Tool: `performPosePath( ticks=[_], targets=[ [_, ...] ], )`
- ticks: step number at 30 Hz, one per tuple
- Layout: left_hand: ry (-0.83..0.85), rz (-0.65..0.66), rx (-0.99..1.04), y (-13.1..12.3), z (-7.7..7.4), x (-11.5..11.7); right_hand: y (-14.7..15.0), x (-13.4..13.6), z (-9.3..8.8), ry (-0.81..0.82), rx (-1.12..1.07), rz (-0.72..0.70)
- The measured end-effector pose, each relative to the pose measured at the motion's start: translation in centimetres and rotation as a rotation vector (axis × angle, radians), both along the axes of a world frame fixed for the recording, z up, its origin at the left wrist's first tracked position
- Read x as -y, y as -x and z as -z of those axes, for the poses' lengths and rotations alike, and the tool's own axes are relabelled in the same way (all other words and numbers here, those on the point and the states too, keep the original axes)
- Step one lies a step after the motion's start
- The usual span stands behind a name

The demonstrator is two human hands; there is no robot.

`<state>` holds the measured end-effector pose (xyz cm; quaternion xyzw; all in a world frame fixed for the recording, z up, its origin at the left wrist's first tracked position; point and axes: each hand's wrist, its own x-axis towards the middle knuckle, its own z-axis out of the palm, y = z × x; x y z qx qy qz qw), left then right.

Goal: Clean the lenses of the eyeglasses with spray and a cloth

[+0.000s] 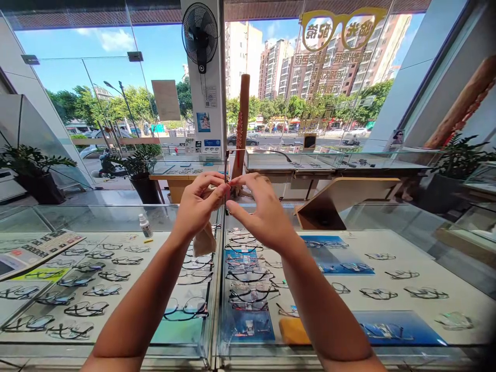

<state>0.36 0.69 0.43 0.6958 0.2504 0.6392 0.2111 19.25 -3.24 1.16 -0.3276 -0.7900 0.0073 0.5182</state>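
Between my hands, above the glass display counter, is a pair of glasses (226, 168), seen nearly edge-on as a thin dark upright line. My left hand (203, 199) is closed, thumb and forefinger pinching the glasses. A beige cloth (204, 241) hangs below that hand and seems to be held in it too. My right hand (259, 206) comes from the other side with thumb and forefinger curved apart, their tips at the glasses' edge. The lenses are too edge-on to make out.
Below lie rows of glasses (253, 276) inside the glass display counter (215, 330). A small white bottle (144, 226) and a printed sheet (36, 250) are at left. A tilted wooden-edged board (341, 199) stands at right. Farther off are a wooden post (242, 124), potted plants and windows.
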Motion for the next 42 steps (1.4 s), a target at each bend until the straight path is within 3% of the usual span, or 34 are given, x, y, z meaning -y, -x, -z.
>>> performPosePath(
  ticks=[13, 22, 25, 28, 31, 34, 38, 42],
  targets=[
    [0.107, 0.11, 0.03, 0.0, -0.5, 1.4, 1.6, -0.8, 1.2, -0.001, -0.189, -0.103],
    [0.068, -0.077, -0.053, 1.0, -1.2, 3.7, 1.8, 0.0, 1.2, -0.117, -0.16, -0.044],
    [0.169, -0.158, -0.032, 2.8, -1.4, 4.4, 1.4, 0.1, 1.0, -0.143, -0.162, -0.033],
    [0.298, -0.273, -0.157, 5.9, -0.8, 4.5, 0.9, 0.7, 0.8, -0.142, -0.179, -0.038],
    [0.35, -0.476, -0.428, 9.9, 0.8, 3.6, 0.6, 1.4, 0.5, -0.152, -0.188, -0.033],
    [0.548, -0.686, -0.74, 13.8, 3.5, 2.1, 0.6, 1.8, 0.4, -0.155, -0.193, -0.029],
    [0.722, -0.799, -0.836, 17.8, 8.2, 0.1, 0.6, 0.9, 1.1, -0.206, -0.251, -0.036],
    [0.85, -0.87, -0.863, 20.2, 12.5, -1.1, -0.2, -1.5, 3.5, -0.221, -0.291, 0.014]
  ],
)
